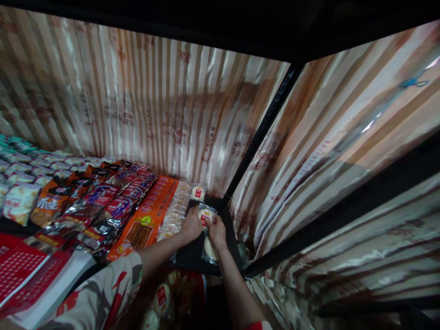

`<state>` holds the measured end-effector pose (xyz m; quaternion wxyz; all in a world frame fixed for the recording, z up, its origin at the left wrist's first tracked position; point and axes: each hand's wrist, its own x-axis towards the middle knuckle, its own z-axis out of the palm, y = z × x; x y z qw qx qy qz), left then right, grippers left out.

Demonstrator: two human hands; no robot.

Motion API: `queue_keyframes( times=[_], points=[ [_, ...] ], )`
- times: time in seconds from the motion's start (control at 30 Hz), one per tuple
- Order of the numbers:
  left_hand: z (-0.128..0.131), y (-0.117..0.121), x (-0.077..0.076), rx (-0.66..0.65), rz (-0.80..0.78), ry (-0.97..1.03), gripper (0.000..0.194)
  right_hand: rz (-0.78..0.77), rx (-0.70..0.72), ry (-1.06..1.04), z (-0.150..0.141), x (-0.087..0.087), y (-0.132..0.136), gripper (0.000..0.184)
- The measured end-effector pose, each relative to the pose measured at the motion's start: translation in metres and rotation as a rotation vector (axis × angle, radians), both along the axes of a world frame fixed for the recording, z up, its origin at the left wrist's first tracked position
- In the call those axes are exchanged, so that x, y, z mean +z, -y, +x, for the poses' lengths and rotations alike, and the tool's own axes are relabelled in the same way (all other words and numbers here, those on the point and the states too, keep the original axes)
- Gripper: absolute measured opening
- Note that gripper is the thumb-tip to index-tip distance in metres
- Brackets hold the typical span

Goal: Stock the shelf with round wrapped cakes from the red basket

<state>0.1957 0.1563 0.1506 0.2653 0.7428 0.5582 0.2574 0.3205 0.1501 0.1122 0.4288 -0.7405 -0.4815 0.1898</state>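
A round, pale snack in a clear wrapper with a red label, the wrapped cake (206, 215), is held between both my hands above the black shelf (190, 259). My left hand (192, 227) grips its left edge, fingers closed. On the right edge, my right hand (217, 230) pinches it. Below, partly behind my right wrist, lies another wrapped cake (209, 250) on the shelf. One more wrapped cake (198, 193) rests at the back by the curtain. Just left of my left hand runs a row of clear-wrapped packs (176, 208).
An orange snack packet (147, 215), dark pouches (120, 206) and white bags (20, 201) fill the shelf leftward. Black frame posts (264, 130) stand at the corner before striped plastic sheeting (154, 105). A red-and-white box (34, 270) is at lower left; more wrapped cakes (162, 298) lie below.
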Motion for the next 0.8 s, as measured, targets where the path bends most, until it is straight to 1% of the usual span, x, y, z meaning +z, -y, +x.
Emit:
queue_keyframes(
  times=[0.13, 0.23, 0.3, 0.4, 0.57, 0.7, 0.8],
  points=[
    [0.002, -0.002, -0.008, -0.042, -0.041, -0.052, 0.052, -0.074, 0.001, 0.038, -0.001, -0.005, -0.017, 0.03],
    [0.004, -0.007, -0.014, -0.046, -0.079, -0.095, 0.057, -0.095, -0.019, 0.048, -0.001, -0.01, -0.03, 0.033],
    [0.007, -0.011, -0.017, -0.05, -0.091, -0.097, 0.061, -0.089, -0.027, 0.035, -0.001, -0.013, -0.037, 0.033],
    [0.015, -0.016, -0.018, -0.048, -0.12, -0.094, 0.065, -0.066, -0.004, 0.02, -0.001, -0.016, -0.046, 0.032],
    [0.027, -0.024, -0.02, -0.043, -0.202, -0.107, 0.065, -0.052, -0.018, 0.005, 0.001, -0.019, -0.061, 0.03],
    [0.031, -0.033, -0.025, -0.041, -0.226, -0.131, 0.068, -0.03, -0.016, 0.004, 0.002, -0.021, -0.071, 0.028],
    [0.032, -0.039, -0.026, -0.039, -0.245, -0.143, 0.067, -0.029, -0.011, 0.017, 0.002, -0.023, -0.077, 0.027]
  ],
)
